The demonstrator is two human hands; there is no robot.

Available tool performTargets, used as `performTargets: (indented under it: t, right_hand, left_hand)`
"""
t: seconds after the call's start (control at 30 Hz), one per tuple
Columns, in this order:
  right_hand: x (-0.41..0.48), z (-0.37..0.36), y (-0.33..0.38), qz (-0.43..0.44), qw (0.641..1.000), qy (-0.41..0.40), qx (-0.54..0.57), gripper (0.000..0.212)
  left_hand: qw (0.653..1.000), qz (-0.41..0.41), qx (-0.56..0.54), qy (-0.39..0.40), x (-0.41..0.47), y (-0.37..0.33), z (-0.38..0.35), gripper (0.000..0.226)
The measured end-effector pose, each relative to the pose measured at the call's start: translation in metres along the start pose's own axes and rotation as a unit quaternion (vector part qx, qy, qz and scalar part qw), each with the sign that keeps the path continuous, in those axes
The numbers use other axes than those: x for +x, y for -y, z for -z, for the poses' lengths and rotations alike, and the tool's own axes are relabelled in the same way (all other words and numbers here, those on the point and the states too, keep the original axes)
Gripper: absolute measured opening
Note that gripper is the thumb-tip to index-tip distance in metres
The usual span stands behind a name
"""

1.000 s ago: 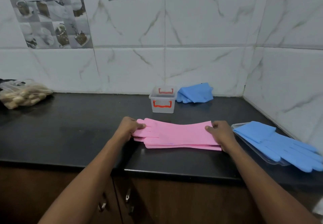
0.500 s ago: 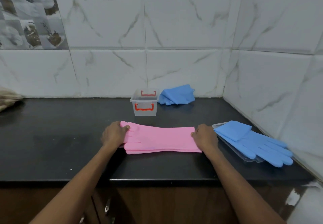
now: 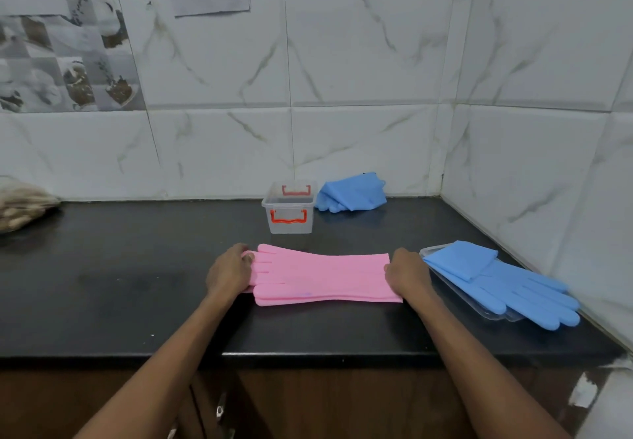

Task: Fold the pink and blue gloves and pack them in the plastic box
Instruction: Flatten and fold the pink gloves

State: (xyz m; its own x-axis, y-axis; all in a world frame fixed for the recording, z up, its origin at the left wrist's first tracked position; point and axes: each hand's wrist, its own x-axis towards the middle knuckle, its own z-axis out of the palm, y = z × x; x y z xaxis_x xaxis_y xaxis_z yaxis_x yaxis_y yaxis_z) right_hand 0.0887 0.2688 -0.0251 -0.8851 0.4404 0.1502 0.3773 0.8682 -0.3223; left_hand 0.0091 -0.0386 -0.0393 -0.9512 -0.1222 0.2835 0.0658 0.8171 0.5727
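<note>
Pink gloves (image 3: 322,277) lay stacked flat on the black counter (image 3: 102,284) right in front of you, glove fingers to your left, cuffs to your right, didn't they?

Yes, and outside the plastic box. Start from your far left, though: a bag (image 3: 20,205) of something pale sat at the counter's edge by the wall.

Agreed. Next came your left hand (image 3: 227,272). You had it curled round the finger end of the pink gloves, thumb on top, gripping them.

Behind the pink gloves, close to the back wall, you had the plastic box (image 3: 289,212) standing upright with its top open and its orange clasps facing you. It stood apart from the pink gloves.

Just to the right of the box there was a folded blue bundle (image 3: 351,193) against the wall. I could not tell whether it touched the box.

Nor could I. Your right hand (image 3: 409,276) gripped the cuff end of the pink gloves, fingers curled over the edge.

So you held both ends at once, with the gloves stretched between your hands.

Farthest right, you had blue gloves (image 3: 513,284) lying on a clear lid (image 3: 479,305), glove fingers pointing away to your right, and the cuff end folded back over itself. The lid's near corner sat just beside your right hand.
</note>
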Motion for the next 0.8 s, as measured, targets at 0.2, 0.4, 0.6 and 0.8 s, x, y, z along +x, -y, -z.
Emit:
performTargets:
  t: [0.2, 0.4, 0.6, 0.8]
  right_hand:
    - [-0.003, 0.006, 0.004, 0.013, 0.999, 0.027, -0.038, 0.010]
    - [-0.009, 0.010, 0.012, 0.003, 0.998, 0.037, -0.044, 0.009]
    - [-0.023, 0.018, 0.002, -0.049, 0.998, -0.001, -0.037, 0.033]
    - [-0.034, 0.023, 0.010, -0.065, 0.996, 0.056, -0.009, 0.044]
  left_hand:
    - [0.998, -0.012, 0.048, 0.048, -0.009, -0.009, 0.003, 0.040]
    - [0.993, -0.009, 0.098, 0.063, -0.019, -0.018, 0.000, 0.048]
    - [0.962, -0.193, 0.184, -0.051, -0.031, -0.044, 0.015, 0.035]
    - [0.841, -0.427, 0.193, 0.270, -0.080, -0.078, -0.020, 0.058]
